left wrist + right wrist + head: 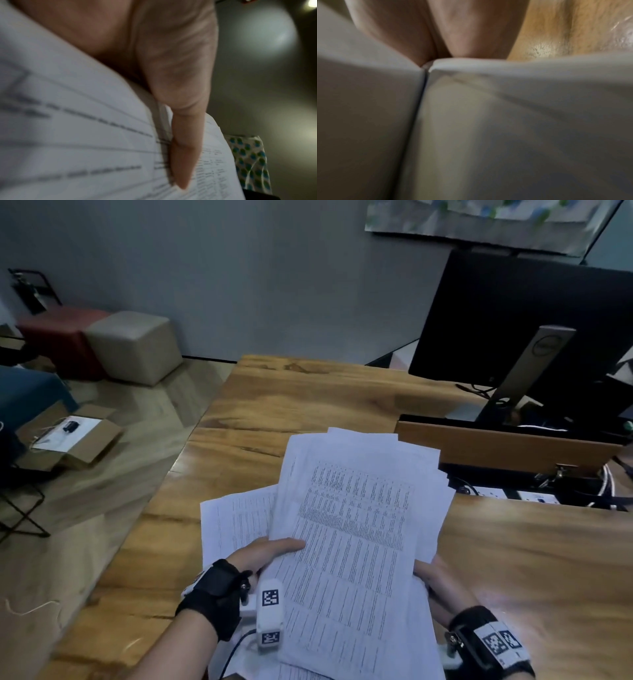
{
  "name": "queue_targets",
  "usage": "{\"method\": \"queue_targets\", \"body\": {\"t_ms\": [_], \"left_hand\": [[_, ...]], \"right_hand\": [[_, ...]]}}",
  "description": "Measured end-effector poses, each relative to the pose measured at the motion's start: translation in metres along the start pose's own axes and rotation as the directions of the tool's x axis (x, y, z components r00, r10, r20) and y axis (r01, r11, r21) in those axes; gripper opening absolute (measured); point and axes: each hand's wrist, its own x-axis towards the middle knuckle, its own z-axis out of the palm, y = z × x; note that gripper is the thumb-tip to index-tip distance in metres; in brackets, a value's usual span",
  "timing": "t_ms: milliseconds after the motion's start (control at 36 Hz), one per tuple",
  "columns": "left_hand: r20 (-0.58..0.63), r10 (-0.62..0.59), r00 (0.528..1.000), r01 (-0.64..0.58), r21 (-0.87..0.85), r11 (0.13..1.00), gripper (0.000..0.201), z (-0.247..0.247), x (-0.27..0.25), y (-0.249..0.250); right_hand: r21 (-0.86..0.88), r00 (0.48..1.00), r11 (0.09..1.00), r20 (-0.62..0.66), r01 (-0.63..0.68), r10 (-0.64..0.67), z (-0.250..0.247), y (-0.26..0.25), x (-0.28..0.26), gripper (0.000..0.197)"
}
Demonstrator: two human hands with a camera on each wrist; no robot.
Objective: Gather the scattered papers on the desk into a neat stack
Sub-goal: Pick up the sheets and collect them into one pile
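Papers [359,529] held fanned and uneven above the wooden desk [308,398], at six o'clock in the head view. Left hand [263,553] clamped on the sheaf's left edge, thumb [183,148] laid flat on top. Right hand [435,580] gripped the right edge. Monitor [527,330] stood at two o'clock.

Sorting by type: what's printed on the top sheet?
Dense black tabular text on the white top sheet; head view shows it best.
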Motion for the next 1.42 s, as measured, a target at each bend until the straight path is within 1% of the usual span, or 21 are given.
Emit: {"method": "queue_targets", "body": {"t_ms": [111,167,333,417,472,528,583,639,694,750,806,861,1000,1028,1083,1139,1194,1222,1306,1361,1417], "left_hand": [[-0.087,0.122,0.989,-0.118,0.058,0.991,0.068,0.008,0.009,-0.001],[-0.153,0.203,0.967,-0.19,0.092,0.977,0.047,0.018,0.01,-0.001],[-0.208,0.372,0.905,-0.34,0.171,0.925,0.039,0.045,0.014,-0.008],[-0.209,0.368,0.906,-0.328,0.202,0.923,0.035,0.052,0.018,-0.011],[-0.233,0.351,0.907,-0.293,0.25,0.923,0.022,0.051,0.02,-0.014],[-0.294,0.326,0.899,-0.218,0.345,0.913,0.045,0.044,0.03,-0.018],[-0.402,0.288,0.869,-0.09,0.445,0.891,0.044,0.038,0.042,-0.02],[-0.508,0.269,0.818,0.091,0.576,0.812,0.032,0.033,0.052,-0.025],[-0.549,0.232,0.803,0.245,0.659,0.711,0.059,0.035,0.061,-0.03],[-0.553,0.229,0.801,0.305,0.708,0.637,0.093,0.043,0.066,-0.034],[-0.551,0.245,0.798,0.343,0.749,0.566,0.104,0.052,0.071,-0.036],[-0.564,0.256,0.785,0.373,0.761,0.53,0.102,0.06,0.075,-0.037],[-0.579,0.119,0.807,0.327,0.605,0.726,0.089,0.065,0.077,-0.03],[-0.57,0.1,0.815,0.331,0.6,0.728,0.073,0.063,0.076,-0.029],[-0.573,0.099,0.813,0.341,0.608,0.717,0.02,0.058,0.07,-0.025],[-0.572,0.12,0.812,0.308,0.593,0.744,0.026,0.048,0.066,-0.029],[-0.578,0.132,0.805,0.269,0.555,0.787,0.013,0.039,0.057,-0.03],[-0.593,0.144,0.792,0.256,0.537,0.803,0.005,0.034,0.053,-0.031],[-0.687,0.223,0.692,0.247,0.516,0.82,0.009,0.009,0.046,-0.039],[-0.757,0.232,0.611,0.328,0.509,0.796,0.014,-0.006,0.04,-0.042],[-0.809,0.172,0.563,0.424,0.46,0.78,0.013,-0.016,0.036,-0.044]], "right_hand": [[0.113,0.988,0.99,-0.114,-0.086,0.099,0.0,-0.004,-0.001,0.051],[0.225,0.98,0.966,-0.122,-0.127,0.157,-0.005,-0.007,-0.004,0.054],[-0.03,0.983,0.989,-0.121,-0.144,0.14,-0.019,-0.014,-0.009,0.047],[-0.065,0.984,0.989,-0.129,-0.133,0.123,-0.026,-0.017,-0.012,0.047],[-0.07,0.984,0.989,-0.136,-0.127,0.116,-0.031,-0.02,-0.016,0.044],[-0.105,0.984,0.988,-0.151,-0.109,0.092,-0.037,-0.022,-0.019,0.044],[-0.151,0.983,0.985,-0.176,-0.088,0.061,-0.043,-0.024,-0.022,0.049],[-0.166,0.979,0.984,-0.198,-0.07,0.036,-0.05,-0.024,-0.024,0.052],[-0.166,0.977,0.984,-0.212,-0.057,0.021,-0.057,-0.025,-0.026,0.051],[-0.156,0.976,0.986,-0.216,-0.053,0.018,-0.062,-0.024,-0.026,0.048],[-0.151,0.976,0.987,-0.216,-0.05,0.016,-0.065,-0.022,-0.027,0.049],[-0.149,0.975,0.988,-0.222,-0.05,0.016,-0.067,-0.021,-0.028,0.05],[-0.145,0.97,0.988,-0.242,-0.054,0.018,-0.069,-0.016,-0.029,0.048],[-0.15,0.97,0.987,-0.241,-0.055,0.017,-0.07,-0.015,-0.029,0.048],[-0.158,0.973,0.986,-0.232,-0.054,0.016,-0.07,-0.014,-0.029,0.048],[-0.151,0.975,0.987,-0.223,-0.053,0.018,-0.07,-0.014,-0.029,0.047],[-0.143,0.976,0.988,-0.216,-0.052,0.02,-0.069,-0.014,-0.027,0.046],[-0.146,0.977,0.988,-0.211,-0.05,0.018,-0.068,-0.014,-0.027,0.046],[-0.159,0.98,0.986,-0.201,-0.04,0.007,-0.066,-0.015,-0.023,0.047],[-0.157,0.982,0.987,-0.19,-0.037,0.006,-0.061,-0.016,-0.022,0.046],[-0.14,0.984,0.99,-0.179,-0.033,0.008,-0.056,-0.017,-0.02,0.045]]}}
